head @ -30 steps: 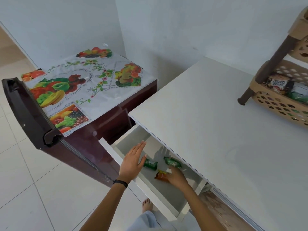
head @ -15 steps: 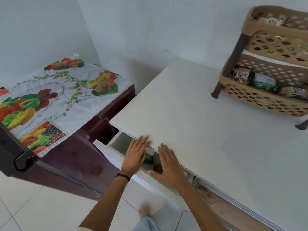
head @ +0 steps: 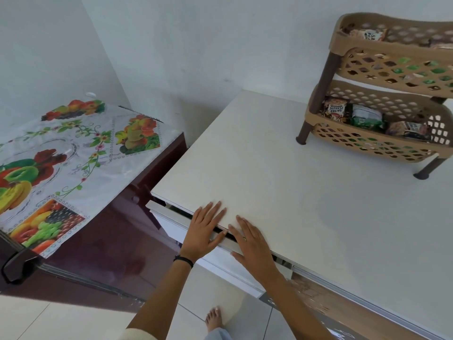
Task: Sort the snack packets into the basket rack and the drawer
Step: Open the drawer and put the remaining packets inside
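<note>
My left hand (head: 204, 231): lower centre of the frame, flat, fingers straight and slightly spread, palm over the top edge of the drawer (head: 169, 215), fingertips on the edge of the white counter (head: 294, 192); a black band (head: 183, 260) on the wrist.
My right hand (head: 252, 244): just beside the left and lying the same way, fingers straight, holding nothing.
Drawer: under both palms, all but closed, only a dark slit showing below the counter edge; its inside is hidden.
Basket rack (head: 367, 49): upper right of the frame, standing on the counter, well apart from my hands.
Lower basket: a salted peanuts packet (head: 334, 110) at its left end, a green-and-white packet (head: 366, 117) beside it, a third packet (head: 408, 128) further right.
Upper basket: a pale packet (head: 369, 35) near its left end; green shows through the holes.
Left of the frame: a maroon cabinet under a fruit-print cover (head: 73, 153).
</note>
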The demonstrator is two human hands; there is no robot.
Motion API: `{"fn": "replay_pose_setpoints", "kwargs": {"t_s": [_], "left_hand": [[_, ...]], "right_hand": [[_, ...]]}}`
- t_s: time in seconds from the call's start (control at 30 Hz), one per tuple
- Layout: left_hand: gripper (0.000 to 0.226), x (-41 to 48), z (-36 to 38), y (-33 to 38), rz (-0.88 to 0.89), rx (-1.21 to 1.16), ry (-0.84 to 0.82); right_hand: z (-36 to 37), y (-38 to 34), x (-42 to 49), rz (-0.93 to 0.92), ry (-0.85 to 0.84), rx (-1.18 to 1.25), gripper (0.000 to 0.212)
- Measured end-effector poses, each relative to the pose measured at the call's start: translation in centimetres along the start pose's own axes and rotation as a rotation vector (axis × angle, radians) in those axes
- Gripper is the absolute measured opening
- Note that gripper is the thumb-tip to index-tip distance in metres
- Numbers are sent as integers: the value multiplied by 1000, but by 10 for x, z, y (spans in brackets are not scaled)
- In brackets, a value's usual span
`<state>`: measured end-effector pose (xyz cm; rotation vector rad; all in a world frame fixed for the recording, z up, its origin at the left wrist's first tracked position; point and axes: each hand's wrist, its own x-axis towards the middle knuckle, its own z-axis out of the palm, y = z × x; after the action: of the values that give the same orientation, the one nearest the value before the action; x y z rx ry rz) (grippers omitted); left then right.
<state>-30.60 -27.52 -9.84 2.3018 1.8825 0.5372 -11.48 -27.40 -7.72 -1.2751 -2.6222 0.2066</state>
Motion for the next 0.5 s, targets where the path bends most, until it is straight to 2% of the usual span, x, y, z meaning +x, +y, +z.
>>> {"fn": "replay_pose_setpoints", "kwargs": {"t_s": [0.2, 0.33, 0.43, 0.5], "left_hand": [[77, 1, -5, -15, 62, 51, -112], [71, 2, -4, -16, 94, 89, -63], [80, 6, -1, -12, 92, 97, -9], [78, 11, -2, -13, 94, 104, 7]], "right_hand": [[-2, 2, 6, 9, 44, -7, 72], [2, 3, 10, 22, 46, 14, 72], [8, 3, 13, 42, 43, 21, 70], [13, 3, 14, 63, 61, 45, 68]]}}
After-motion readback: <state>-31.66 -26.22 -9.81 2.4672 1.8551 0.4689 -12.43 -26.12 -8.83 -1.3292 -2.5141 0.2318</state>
